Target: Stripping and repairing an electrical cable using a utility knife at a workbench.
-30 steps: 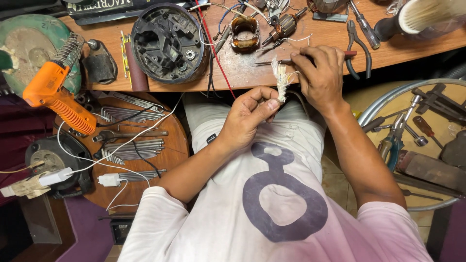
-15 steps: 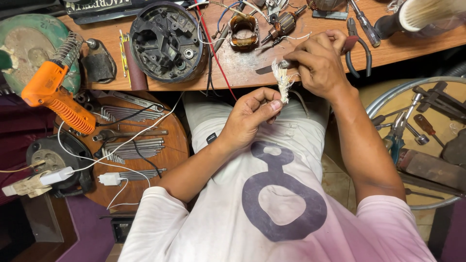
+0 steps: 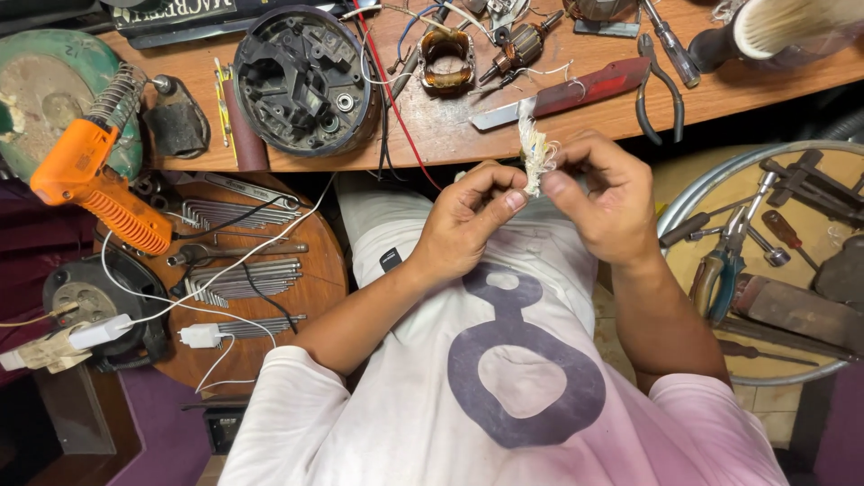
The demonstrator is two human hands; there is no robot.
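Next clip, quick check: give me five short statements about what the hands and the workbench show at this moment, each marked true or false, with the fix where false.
1. Both hands pinch a frayed whitish strip. True.
2. The left hand grips the orange glue gun. False: the gun lies untouched at the far left.
3. The black round housing sits on the wooden bench. True.
4. The pliers are in the right hand. False: they lie on the bench.
5. The hands are held above the person's lap, in front of the bench edge. True.
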